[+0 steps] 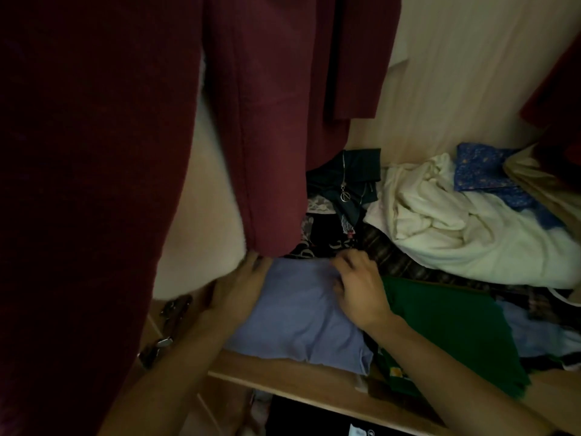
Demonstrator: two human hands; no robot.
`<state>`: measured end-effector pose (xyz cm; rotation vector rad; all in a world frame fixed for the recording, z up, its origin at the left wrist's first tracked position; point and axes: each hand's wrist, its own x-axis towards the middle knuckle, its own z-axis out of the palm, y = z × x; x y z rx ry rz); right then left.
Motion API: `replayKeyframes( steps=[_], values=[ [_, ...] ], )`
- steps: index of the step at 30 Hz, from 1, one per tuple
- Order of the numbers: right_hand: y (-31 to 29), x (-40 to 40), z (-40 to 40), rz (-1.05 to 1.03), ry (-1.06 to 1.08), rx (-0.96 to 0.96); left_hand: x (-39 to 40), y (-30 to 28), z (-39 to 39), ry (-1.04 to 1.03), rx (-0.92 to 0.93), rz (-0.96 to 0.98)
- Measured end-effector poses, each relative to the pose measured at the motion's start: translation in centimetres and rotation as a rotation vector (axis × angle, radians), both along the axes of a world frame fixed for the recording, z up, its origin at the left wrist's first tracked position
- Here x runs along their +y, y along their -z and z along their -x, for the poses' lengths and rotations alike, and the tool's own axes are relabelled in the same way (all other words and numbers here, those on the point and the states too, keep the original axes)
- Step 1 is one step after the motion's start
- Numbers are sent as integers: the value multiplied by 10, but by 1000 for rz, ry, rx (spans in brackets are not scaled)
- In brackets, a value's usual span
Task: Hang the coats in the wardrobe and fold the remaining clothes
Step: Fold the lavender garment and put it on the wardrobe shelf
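dim wardrobe interior, pale wood walls, with a low wooden shelf [283, 377] carrying a jumble of clothes. a maroon coat [270, 121] already hangs over the shelf, its hem ending just above the folded lilac garment [298, 313] that lies at the shelf's front edge. the left hand [234, 287] lies flat along that garment's left side, fingers straight, its grip on nothing. the right hand [361, 287] rests on the garment's top right part, fingers bent and seemingly pinching the cloth, though i cannot tell for sure in this light. right of the lilac piece sits a green garment [449, 325], and beyond that a rumpled cream heap [456, 221] with a blue patterned cloth [484, 171] at its far end. it looks like the folding step, with this piece being settled into place. next i would expect the hands to let go and take up something from the unfolded heap.
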<state>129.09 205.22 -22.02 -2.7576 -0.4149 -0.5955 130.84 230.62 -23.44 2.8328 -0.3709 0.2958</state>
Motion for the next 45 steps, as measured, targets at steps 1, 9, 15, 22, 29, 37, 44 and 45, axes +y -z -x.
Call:
replayKeyframes(
  steps=[1,9,15,22,29,37,44,45],
  values=[
    [1,3,4,48,-36,-28,-5,-1,6,11,-20,-33],
    [35,12,23,210,-59,235,0,29,31,9,-48,-117],
    [48,14,14,246,-20,383,-1,45,34,32,76,-99],
    [36,28,34,221,18,286,-9,28,40,36,84,-106],
    [45,28,63,158,16,319,-23,54,75,162,-140,-21],
    [32,36,89,105,-14,295,-32,46,73,90,-60,87],
    [18,28,123,53,29,266,-45,29,112,131,-47,75],
    [16,25,128,43,38,265,-44,25,118,137,-47,72]
  ],
)
